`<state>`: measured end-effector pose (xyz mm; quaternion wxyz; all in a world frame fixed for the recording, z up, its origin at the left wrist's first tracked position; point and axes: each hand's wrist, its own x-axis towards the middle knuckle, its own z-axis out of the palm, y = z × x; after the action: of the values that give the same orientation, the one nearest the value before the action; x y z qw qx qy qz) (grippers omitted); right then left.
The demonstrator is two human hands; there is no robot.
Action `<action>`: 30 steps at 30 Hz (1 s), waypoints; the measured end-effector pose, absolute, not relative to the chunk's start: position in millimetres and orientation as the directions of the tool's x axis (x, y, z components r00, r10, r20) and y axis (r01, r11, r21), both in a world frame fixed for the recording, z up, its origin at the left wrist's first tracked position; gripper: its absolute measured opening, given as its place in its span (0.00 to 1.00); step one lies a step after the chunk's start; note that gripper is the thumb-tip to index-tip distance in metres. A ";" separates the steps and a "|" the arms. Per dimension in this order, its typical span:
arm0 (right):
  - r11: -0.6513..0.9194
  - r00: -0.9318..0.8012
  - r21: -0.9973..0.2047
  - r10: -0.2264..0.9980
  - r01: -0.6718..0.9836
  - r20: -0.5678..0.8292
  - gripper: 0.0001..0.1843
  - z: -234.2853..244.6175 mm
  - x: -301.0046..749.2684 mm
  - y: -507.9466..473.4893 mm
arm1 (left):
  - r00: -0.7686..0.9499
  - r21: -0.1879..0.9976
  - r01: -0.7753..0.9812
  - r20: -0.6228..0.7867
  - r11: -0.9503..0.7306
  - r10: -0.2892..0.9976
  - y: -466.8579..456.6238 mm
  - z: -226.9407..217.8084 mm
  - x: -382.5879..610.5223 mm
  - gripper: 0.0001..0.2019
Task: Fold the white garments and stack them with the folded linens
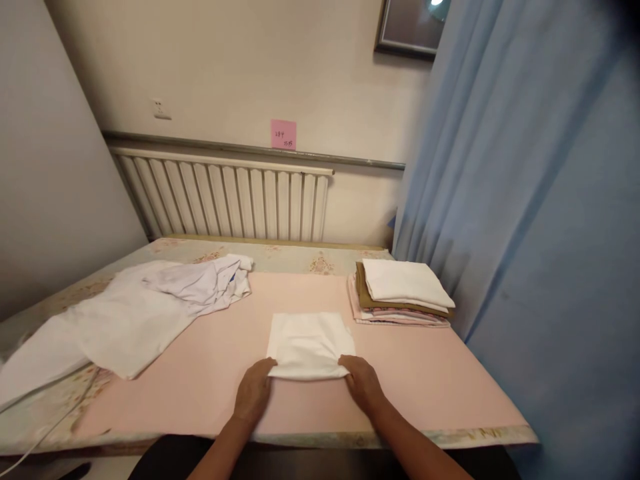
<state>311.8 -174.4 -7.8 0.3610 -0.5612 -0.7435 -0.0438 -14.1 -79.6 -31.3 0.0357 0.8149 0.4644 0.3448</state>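
A folded white cloth (310,343) lies on the pink sheet in front of me, its near edge slightly creased. My left hand (255,390) pinches its near left corner between thumb and fingers. At the near right corner, my right hand (363,380) is closed on the same cloth, which puckers at the grip. The fingers under the cloth are hidden. To the right sits a stack of folded fabric, with a white folded piece (407,283) on top of a brown one (367,293) and pink pieces below.
Loose white garments (140,307) lie heaped on the left. The pink sheet (200,387) covers part of a flowered bedspread (170,250). A radiator (235,197) stands along the back wall. A blue curtain (525,167) hangs at the right, and a white cable (55,423) trails at front left.
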 end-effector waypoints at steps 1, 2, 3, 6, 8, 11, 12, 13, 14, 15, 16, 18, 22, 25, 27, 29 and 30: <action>0.371 -0.107 -0.362 0.809 0.855 0.578 0.19 -4.2 311.6 -179.3 | 0.313 0.413 0.724 0.517 -0.552 0.797 -83.1 -31.2 -14.9 0.17; 0.383 -0.110 -0.379 0.811 0.843 0.575 0.18 -0.7 311.5 -185.2 | 0.292 0.447 0.715 0.509 -0.538 0.810 -87.7 -30.8 -15.8 0.17; 0.400 -0.115 -0.392 0.807 0.829 0.579 0.18 2.5 311.5 -191.6 | 0.266 0.478 0.704 0.507 -0.524 0.820 -93.3 -29.6 -16.5 0.17; 0.451 -0.109 -0.421 0.773 0.787 0.625 0.16 12.3 311.3 -212.3 | 0.175 0.569 0.657 0.522 -0.494 0.834 -114.5 -17.6 -15.4 0.17; 0.450 -0.062 -0.458 0.762 0.767 0.644 0.17 23.9 309.7 -224.3 | 0.126 0.630 0.613 0.518 -0.476 0.846 -129.1 1.1 -10.5 0.15; 0.370 0.063 -0.581 0.804 0.725 0.591 0.15 57.5 304.3 -233.6 | 0.086 0.713 0.555 0.463 -0.428 0.882 -144.1 45.7 1.4 0.12; 0.330 0.114 -0.628 0.821 0.704 0.559 0.13 72.3 302.3 -232.8 | 0.068 0.729 0.543 0.457 -0.417 0.887 -145.7 63.4 5.8 0.11; 0.301 0.161 -0.662 0.825 0.686 0.542 0.11 87.7 300.5 -229.5 | 0.046 0.741 0.533 0.456 -0.408 0.889 -145.1 81.3 10.1 0.10; 0.282 0.203 -0.685 0.820 0.672 0.536 0.10 102.3 299.3 -223.2 | 0.029 0.755 0.525 0.446 -0.393 0.895 -142.0 98.6 14.3 0.09; 0.262 0.244 -0.703 0.811 0.662 0.532 0.09 115.3 298.8 -213.8 | 0.009 0.764 0.521 0.440 -0.380 0.898 -136.2 114.3 18.4 0.09; 0.238 0.282 -0.720 0.805 0.651 0.522 0.09 125.5 299.2 -201.2 | -0.013 0.769 0.524 0.438 -0.367 0.899 -127.5 127.5 22.6 0.09; 0.146 0.359 -0.766 0.818 0.626 0.449 0.11 135.0 302.6 -166.9 | -0.009 0.768 0.550 0.397 -0.327 0.918 -101.4 143.8 31.0 0.10; -0.079 0.429 -0.809 0.875 0.582 0.224 0.09 109.5 315.0 -83.1 | 0.024 0.665 0.741 0.113 -0.094 0.993 -28.1 128.9 46.7 0.15; -0.197 0.457 -0.805 0.884 0.559 0.101 0.11 71.1 323.7 -40.1 | 0.043 0.627 0.779 -0.051 -0.002 0.998 16.3 93.2 50.1 0.11; -0.249 0.466 -0.802 0.884 0.543 0.041 0.13 49.1 328.8 -28.5 | 0.047 0.627 0.778 -0.126 0.043 0.991 30.5 72.6 46.6 0.12; -0.268 0.458 -0.806 0.889 0.529 0.005 0.15 34.4 334.2 -27.5 | 0.046 0.636 0.768 -0.173 0.076 0.984 33.5 60.2 40.4 0.17; -0.270 0.450 -0.810 0.893 0.521 -0.008 0.16 29.8 336.9 -29.4 | 0.046 0.642 0.762 -0.190 0.088 0.981 31.9 57.2 36.9 0.20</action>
<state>336.9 -29.4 29.8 0.3850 -0.7594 -0.4655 0.2416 36.9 31.9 57.2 0.3127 0.6521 0.6681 0.1750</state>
